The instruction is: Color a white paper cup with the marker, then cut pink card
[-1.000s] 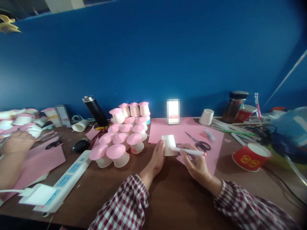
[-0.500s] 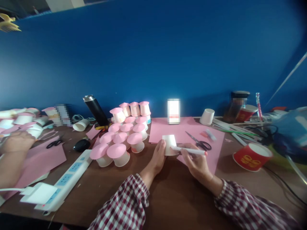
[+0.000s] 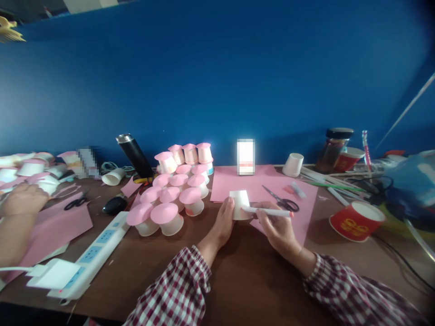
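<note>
My left hand (image 3: pixel 223 222) grips the left side of a white paper cup (image 3: pixel 239 203), which stands upside down in front of me. In my right hand (image 3: pixel 279 231) is a white marker (image 3: pixel 272 212) with a red end pointing right; its tip meets the cup's lower right side. Behind the cup lies pink paper (image 3: pixel 224 181), with black-handled scissors (image 3: pixel 283 202) on it. Several cups with pink paper cone tops (image 3: pixel 166 213) stand in rows to the left of my left hand.
A white power strip (image 3: pixel 98 253) and black mouse (image 3: pixel 114 205) lie left, near another person's hand (image 3: pixel 25 199). Further back stand a black flask (image 3: pixel 134 154) and a blurred bright screen (image 3: pixel 246 157). At right are a red cup (image 3: pixel 356 222), a spare white cup (image 3: pixel 292 165) and a jar (image 3: pixel 335 151).
The whole view has shifted very slightly. Both hands, the cup and the marker keep nearly the same places relative to one another.
</note>
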Action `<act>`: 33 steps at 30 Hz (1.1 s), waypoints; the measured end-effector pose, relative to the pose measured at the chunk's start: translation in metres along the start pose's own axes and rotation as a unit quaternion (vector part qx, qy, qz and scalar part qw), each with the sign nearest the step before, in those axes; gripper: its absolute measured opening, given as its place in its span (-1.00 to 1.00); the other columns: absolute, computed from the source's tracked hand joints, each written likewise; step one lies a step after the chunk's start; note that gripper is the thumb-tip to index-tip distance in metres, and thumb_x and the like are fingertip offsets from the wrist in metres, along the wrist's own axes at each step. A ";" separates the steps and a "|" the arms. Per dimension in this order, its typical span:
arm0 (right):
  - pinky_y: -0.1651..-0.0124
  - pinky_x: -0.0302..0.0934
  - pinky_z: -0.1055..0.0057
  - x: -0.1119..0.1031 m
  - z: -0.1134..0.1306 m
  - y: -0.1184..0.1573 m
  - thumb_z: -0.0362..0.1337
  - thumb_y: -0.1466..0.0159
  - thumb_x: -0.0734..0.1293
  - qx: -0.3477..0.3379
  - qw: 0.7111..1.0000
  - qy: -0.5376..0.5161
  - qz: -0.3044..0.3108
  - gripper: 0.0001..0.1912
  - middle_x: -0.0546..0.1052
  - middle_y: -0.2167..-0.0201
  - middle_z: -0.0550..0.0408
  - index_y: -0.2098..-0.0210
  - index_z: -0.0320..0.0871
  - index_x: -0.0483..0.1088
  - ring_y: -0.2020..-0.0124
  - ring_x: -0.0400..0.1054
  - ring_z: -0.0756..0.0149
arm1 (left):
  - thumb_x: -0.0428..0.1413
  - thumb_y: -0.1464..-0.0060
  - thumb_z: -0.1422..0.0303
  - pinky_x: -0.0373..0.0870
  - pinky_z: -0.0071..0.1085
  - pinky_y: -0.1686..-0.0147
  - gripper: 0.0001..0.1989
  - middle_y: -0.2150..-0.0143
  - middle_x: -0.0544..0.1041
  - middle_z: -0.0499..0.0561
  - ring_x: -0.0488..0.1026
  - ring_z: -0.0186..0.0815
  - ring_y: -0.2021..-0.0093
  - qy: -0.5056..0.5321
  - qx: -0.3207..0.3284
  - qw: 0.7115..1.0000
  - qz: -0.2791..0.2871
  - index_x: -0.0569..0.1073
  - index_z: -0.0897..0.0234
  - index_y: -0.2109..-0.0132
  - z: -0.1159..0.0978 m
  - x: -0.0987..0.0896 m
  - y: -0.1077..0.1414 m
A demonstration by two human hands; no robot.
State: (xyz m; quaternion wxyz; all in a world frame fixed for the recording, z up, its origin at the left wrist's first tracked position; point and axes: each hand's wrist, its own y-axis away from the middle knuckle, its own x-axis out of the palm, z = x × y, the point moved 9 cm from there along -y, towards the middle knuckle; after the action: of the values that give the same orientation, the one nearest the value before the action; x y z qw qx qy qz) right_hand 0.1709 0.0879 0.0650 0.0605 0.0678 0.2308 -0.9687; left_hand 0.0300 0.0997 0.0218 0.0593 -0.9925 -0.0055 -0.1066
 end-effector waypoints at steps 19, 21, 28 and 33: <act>0.38 0.25 0.44 0.006 0.003 0.001 -0.25 -0.30 0.22 -0.021 0.999 0.023 0.044 -0.84 0.46 0.44 0.09 0.36 -0.16 0.38 0.43 0.36 0.33 | -0.11 -0.19 0.05 0.34 -0.31 0.15 -0.63 0.27 0.42 0.04 0.38 -0.27 0.25 0.081 -0.019 0.997 0.007 0.36 0.27 0.22 0.004 0.002 0.001; 0.38 0.26 0.44 0.006 0.002 0.001 -0.24 -0.30 0.22 -0.017 0.999 0.011 0.044 -0.84 0.45 0.44 0.09 0.34 -0.16 0.38 0.42 0.36 0.33 | -0.12 -0.19 0.04 0.34 -0.29 0.14 -0.62 0.25 0.44 0.05 0.38 -0.26 0.24 0.072 -0.023 0.997 0.006 0.35 0.26 0.21 0.004 0.002 0.001; 0.39 0.25 0.43 0.006 0.004 0.002 -0.27 -0.29 0.23 -0.031 0.998 0.040 0.041 -0.87 0.45 0.44 0.09 0.33 -0.15 0.38 0.43 0.34 0.33 | -0.11 -0.18 0.03 0.34 -0.29 0.14 -0.61 0.20 0.46 0.08 0.39 -0.22 0.17 0.064 -0.021 0.998 0.007 0.36 0.26 0.18 0.002 0.002 0.001; 0.39 0.25 0.43 0.008 0.003 0.002 -0.27 -0.29 0.22 -0.021 0.998 0.028 0.052 -0.85 0.45 0.44 0.09 0.35 -0.15 0.38 0.42 0.35 0.32 | -0.11 -0.16 -0.01 0.33 -0.27 0.12 -0.57 0.17 0.47 0.10 0.39 -0.19 0.14 0.041 -0.022 0.999 -0.003 0.36 0.26 0.18 0.004 0.000 0.000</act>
State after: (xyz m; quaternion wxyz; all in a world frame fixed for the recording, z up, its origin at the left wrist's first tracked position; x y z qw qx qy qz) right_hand 0.1633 0.0837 0.0656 0.1057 0.1059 0.2490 -0.9569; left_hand 0.0311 0.1001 0.0176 0.0369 -0.9883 -0.0036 -0.1479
